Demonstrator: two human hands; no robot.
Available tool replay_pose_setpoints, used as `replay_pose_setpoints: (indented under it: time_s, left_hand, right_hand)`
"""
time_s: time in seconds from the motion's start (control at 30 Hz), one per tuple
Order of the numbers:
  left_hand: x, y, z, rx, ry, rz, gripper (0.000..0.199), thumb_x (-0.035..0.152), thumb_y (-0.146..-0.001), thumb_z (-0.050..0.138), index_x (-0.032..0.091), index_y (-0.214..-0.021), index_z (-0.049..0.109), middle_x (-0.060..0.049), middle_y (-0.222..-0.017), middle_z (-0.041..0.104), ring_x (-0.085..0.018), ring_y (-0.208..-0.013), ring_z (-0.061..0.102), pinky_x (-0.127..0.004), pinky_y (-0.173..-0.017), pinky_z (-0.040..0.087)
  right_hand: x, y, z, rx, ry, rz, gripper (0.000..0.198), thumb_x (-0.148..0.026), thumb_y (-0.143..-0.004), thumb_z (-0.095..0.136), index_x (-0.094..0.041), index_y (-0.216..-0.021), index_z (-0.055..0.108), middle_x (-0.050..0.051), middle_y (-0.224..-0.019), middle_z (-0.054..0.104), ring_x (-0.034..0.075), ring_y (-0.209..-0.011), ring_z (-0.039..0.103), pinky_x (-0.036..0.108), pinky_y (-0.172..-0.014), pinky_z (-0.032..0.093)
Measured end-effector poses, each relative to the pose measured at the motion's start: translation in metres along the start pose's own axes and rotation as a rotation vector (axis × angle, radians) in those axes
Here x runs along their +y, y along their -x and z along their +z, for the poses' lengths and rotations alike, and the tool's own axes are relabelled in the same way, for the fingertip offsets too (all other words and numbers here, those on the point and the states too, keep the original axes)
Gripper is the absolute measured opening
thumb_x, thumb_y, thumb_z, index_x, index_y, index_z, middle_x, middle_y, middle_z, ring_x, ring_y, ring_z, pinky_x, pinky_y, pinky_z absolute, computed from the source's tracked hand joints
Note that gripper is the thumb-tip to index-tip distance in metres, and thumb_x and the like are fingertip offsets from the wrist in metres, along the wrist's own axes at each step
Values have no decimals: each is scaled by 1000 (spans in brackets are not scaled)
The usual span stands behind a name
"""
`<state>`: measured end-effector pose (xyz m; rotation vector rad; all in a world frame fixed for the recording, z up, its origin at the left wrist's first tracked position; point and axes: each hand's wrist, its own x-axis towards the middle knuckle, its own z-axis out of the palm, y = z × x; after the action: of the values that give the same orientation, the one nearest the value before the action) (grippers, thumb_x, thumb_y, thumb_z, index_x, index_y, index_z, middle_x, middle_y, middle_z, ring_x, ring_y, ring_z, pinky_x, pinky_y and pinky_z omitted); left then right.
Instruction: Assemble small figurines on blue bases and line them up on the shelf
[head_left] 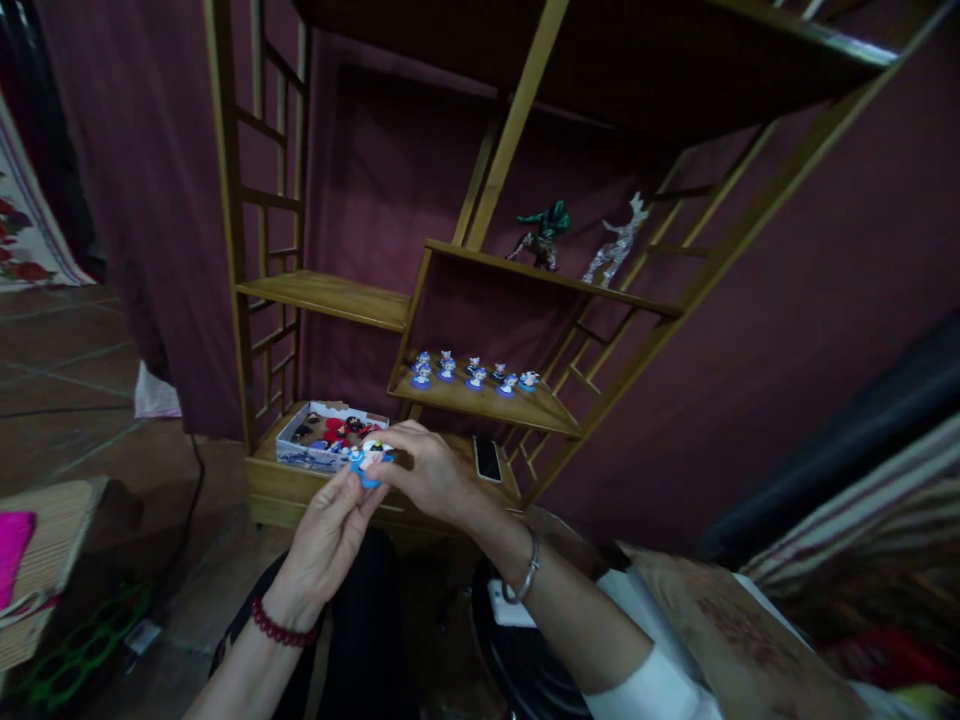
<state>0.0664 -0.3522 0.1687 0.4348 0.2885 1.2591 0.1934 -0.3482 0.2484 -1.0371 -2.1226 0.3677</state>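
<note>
Between my two hands is a small toy figurine point(369, 460), white on top with a blue base. My left hand point(335, 530) grips it from below by the base, thumb and fingers pressed round it. The fingers of my right hand point(427, 470) pinch it from the right side. Just behind it on the bottom shelf stands an open cardboard box point(300, 455) with red, black and blue figurines inside. Several small blue-and-white figurines point(475, 378) stand in rows on the shelf point(525, 408) above.
A phone point(487, 458) lies on the bottom shelf, right of the box. A dark green figure point(546, 232) and a silvery figure point(616, 240) stand on a higher shelf. A round black stool point(502, 665) with a white object on it is below my right arm.
</note>
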Motion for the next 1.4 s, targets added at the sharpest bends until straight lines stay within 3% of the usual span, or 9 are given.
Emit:
replay_pose_setpoints:
  time_s: [0.33, 0.73, 1.0, 1.4]
  left_hand:
    - [-23, -31, 25, 139, 16, -111, 26, 0, -80, 46, 15, -90, 65, -6, -91, 67, -13, -86, 63, -23, -80, 51]
    - [-57, -70, 48, -28, -30, -197, 19, 7, -78, 55, 14, -93, 64, -8, -99, 66, -15, -91, 61, -26, -87, 47]
    - [-70, -89, 63, -122, -1, -247, 18, 8, -76, 59, 14, -92, 64, -6, -99, 65, -13, -94, 60, -28, -93, 43]
    - [-86, -105, 68, -136, 9, -275, 20, 6, -75, 59, 14, -92, 64, -5, -101, 65, -12, -93, 60, -31, -97, 40]
  right_hand:
    - [38, 17, -16, 136, -74, 140, 40, -30, -72, 66, -25, -110, 56, 1, -102, 61, 15, -93, 54, 28, -83, 41]
    - [80, 34, -43, 258, -280, 298, 47, -32, -68, 67, -22, -112, 51, 3, -107, 59, 17, -97, 55, 31, -85, 43]
    - [97, 35, -59, 359, -498, 346, 34, -28, -69, 65, -21, -101, 56, 2, -99, 64, 16, -92, 59, 31, -84, 45]
    - [112, 39, -71, 449, -370, 352, 21, -32, -74, 60, -20, -92, 63, 1, -94, 64, 16, -89, 58, 30, -84, 45]
